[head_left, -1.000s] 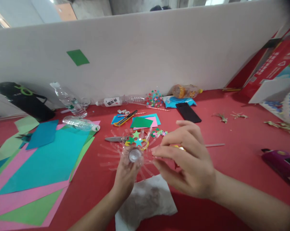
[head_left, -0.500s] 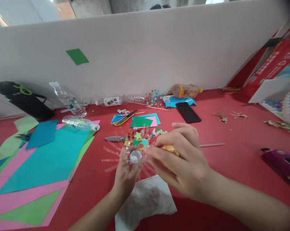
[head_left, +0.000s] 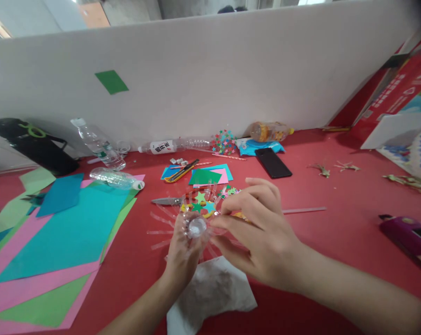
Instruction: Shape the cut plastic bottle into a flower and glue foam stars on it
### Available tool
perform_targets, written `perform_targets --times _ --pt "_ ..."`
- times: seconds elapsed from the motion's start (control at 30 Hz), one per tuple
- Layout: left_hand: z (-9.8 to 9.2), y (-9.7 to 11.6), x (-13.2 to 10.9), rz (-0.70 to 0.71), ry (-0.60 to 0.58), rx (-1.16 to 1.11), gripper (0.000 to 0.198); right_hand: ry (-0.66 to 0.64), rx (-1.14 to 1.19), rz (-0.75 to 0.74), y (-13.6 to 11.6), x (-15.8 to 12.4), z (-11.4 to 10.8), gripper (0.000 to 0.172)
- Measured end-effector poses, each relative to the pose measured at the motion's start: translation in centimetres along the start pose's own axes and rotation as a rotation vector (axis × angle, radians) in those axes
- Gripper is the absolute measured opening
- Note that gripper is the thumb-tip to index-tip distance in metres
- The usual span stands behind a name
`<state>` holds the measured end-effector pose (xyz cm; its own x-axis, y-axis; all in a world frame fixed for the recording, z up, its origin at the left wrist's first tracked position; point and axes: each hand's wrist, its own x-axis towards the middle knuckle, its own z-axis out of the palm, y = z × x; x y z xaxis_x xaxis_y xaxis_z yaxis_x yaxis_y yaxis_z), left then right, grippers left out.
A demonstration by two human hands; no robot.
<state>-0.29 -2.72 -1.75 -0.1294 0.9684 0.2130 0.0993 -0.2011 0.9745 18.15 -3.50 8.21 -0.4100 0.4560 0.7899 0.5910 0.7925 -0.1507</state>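
A clear cut plastic bottle piece (head_left: pixel 197 226), with thin strips fanning out around its round neck, is held in my left hand (head_left: pixel 184 246). My right hand (head_left: pixel 262 228) is at the piece's right side, thumb and index finger closed at the strips; what exactly lies between them is too small to tell. Beyond the piece lie green and blue paper stars (head_left: pixel 200 204), partly seen through the plastic. Scissors (head_left: pixel 166 201) with yellow-and-red handles rest beside it. A white cloth (head_left: pixel 219 291) lies below my hands.
Coloured paper sheets (head_left: pixel 63 228) cover the left. Behind are a box cutter (head_left: pixel 181 171), clear bottles (head_left: pixel 100 146), a star-covered ball (head_left: pixel 224 142) and a black phone (head_left: pixel 273 163). A purple tool (head_left: pixel 409 239) lies at the right.
My right hand has shifted slightly left and its fingers have moved along the strips. My left hand and the bottle piece have hardly moved.
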Motion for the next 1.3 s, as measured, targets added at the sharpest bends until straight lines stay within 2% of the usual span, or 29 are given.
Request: perform_targets --times 0.1,0.2,0.4,0.53,0.6,0.67,0.9,1.13,1.3 --pt "0.1 0.2 0.1 0.012 -0.025 -0.008 0.033 -0.009 -0.019 0.0 0.0 0.1 -0.1 0.012" --pt "0.3 0.6 0.2 0.005 -0.032 -0.035 0.031 -0.017 -0.035 0.017 -0.2 0.2 -0.2 0.005" --pt "0.4 1.0 0.1 -0.02 -0.025 -0.044 0.032 -0.036 0.001 0.031 -0.3 0.2 -0.3 0.003" --pt "0.6 1.1 0.2 -0.017 0.022 -0.036 0.031 -0.043 0.01 0.005 0.0 0.1 -0.4 0.017" --pt "0.6 1.1 0.2 -0.03 0.054 -0.023 0.034 -0.056 0.003 -0.001 0.1 0.2 -0.4 0.019" --pt "0.6 1.0 0.2 -0.041 0.06 -0.023 0.037 -0.074 0.001 0.004 0.1 0.2 -0.3 0.016" --pt "0.3 1.2 0.0 -0.038 -0.027 -0.013 0.032 -0.053 0.003 0.01 -0.1 0.2 0.1 0.006" --pt "-0.2 -0.4 -0.2 -0.001 -0.059 0.049 0.033 -0.029 -0.014 0.014 -0.3 0.1 -0.1 0.008" --pt "-0.4 -0.9 -0.5 0.002 -0.026 0.036 0.036 0.015 -0.012 0.044 -0.6 0.0 -0.2 0.008"
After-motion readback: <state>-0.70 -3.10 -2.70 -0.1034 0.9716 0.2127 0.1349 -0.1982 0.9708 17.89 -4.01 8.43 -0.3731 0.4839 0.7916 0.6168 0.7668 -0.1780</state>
